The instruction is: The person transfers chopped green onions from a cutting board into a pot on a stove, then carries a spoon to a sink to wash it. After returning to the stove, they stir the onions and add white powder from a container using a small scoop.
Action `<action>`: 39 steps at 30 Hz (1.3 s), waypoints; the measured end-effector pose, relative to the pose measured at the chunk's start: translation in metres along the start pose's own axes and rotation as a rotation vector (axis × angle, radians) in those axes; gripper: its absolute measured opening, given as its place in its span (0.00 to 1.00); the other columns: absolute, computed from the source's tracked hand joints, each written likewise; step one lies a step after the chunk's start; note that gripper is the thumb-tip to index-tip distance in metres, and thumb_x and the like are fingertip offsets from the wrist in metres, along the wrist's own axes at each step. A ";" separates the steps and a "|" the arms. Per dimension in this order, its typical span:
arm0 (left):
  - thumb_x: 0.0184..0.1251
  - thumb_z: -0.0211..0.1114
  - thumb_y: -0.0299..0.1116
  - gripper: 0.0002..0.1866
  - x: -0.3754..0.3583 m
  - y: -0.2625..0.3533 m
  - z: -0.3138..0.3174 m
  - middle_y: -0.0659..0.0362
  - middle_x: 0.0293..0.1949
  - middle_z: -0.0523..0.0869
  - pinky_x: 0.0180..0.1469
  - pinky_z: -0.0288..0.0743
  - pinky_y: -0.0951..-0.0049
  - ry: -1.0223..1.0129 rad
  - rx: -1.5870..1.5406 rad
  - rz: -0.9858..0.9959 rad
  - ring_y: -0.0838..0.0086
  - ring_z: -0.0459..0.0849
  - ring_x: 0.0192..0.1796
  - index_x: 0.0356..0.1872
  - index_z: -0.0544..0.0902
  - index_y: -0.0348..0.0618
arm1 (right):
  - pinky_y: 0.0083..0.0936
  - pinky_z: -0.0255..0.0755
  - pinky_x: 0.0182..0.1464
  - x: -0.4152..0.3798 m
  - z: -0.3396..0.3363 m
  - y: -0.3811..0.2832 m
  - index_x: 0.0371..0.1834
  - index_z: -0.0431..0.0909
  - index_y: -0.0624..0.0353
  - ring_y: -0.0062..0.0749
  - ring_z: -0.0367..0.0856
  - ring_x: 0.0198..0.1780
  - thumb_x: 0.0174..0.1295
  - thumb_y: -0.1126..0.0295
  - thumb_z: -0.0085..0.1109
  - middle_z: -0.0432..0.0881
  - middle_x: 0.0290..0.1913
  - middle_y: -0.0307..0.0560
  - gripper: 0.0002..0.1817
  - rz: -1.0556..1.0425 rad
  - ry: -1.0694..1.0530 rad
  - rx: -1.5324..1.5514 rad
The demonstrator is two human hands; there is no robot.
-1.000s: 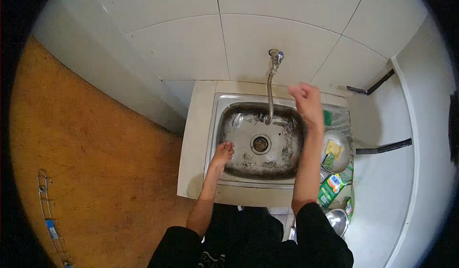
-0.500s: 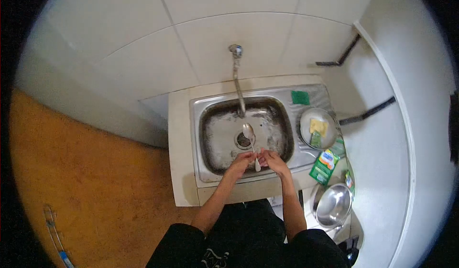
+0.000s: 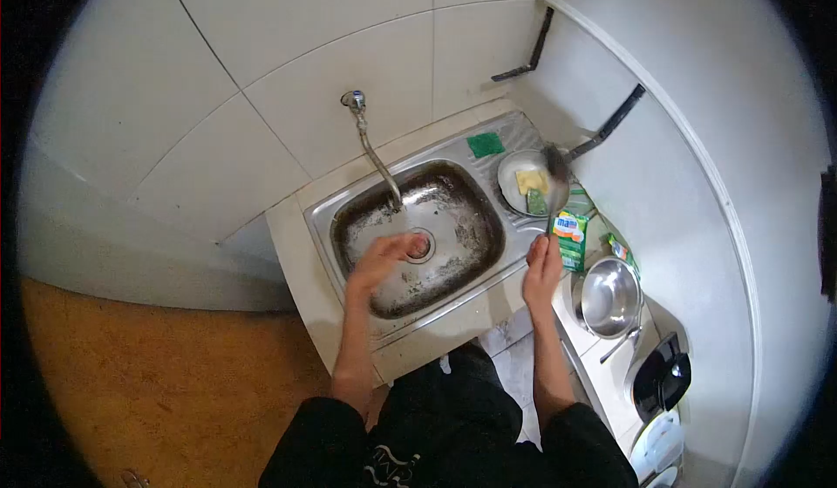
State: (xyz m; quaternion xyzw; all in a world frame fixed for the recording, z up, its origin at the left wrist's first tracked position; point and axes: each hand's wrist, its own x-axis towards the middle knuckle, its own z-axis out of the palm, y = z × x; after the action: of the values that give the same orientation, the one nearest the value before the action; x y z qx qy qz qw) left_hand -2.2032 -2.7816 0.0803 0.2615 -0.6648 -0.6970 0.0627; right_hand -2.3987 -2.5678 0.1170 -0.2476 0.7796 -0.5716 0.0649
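Observation:
My right hand (image 3: pixel 544 266) is closed around the handle of a metal spoon (image 3: pixel 552 213). The spoon points up and away, its head dark and smeared by motion. Behind it, on the drainboard, sits a round metal dish (image 3: pixel 508 174) with a yellow piece (image 3: pixel 527 181) and a green piece (image 3: pixel 536 201) in it. My left hand (image 3: pixel 384 260) hovers over the sink basin (image 3: pixel 462 283), near the drain (image 3: pixel 424 256). Somewhat blurred, its fingers stretch to the right and hold nothing that I can see.
A bent tap (image 3: pixel 377 159) reaches over the basin. A green scouring pad (image 3: pixel 485 145) lies on the drainboard. On the right are a green detergent packet (image 3: pixel 571 240), a steel pot (image 3: pixel 610 296), a black item (image 3: pixel 663 379) and white plates (image 3: pixel 658 444). A black bracket (image 3: pixel 608 126) juts from the wall.
Both hands were together at the spoon over the basin. My right hand has carried the spoon rightward, out of the sink; my left hand has let go and moved left. The view has turned right.

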 end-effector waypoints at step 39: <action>0.60 0.62 0.38 0.22 -0.151 0.164 0.435 0.43 0.36 0.83 0.37 0.76 0.63 -1.686 -0.603 0.732 0.57 0.83 0.36 0.49 0.78 0.29 | 0.19 0.46 0.17 -0.425 -0.382 -0.050 0.19 0.58 0.53 0.13 0.52 0.17 0.73 0.60 0.38 0.56 0.16 0.30 0.21 0.048 1.365 0.079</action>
State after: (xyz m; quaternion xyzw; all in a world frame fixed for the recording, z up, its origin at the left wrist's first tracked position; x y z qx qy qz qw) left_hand -2.3111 -2.3448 0.2709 -0.5748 -0.3247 -0.7345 -0.1573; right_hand -2.1610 -2.0550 0.2156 0.1882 0.6297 -0.6260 -0.4198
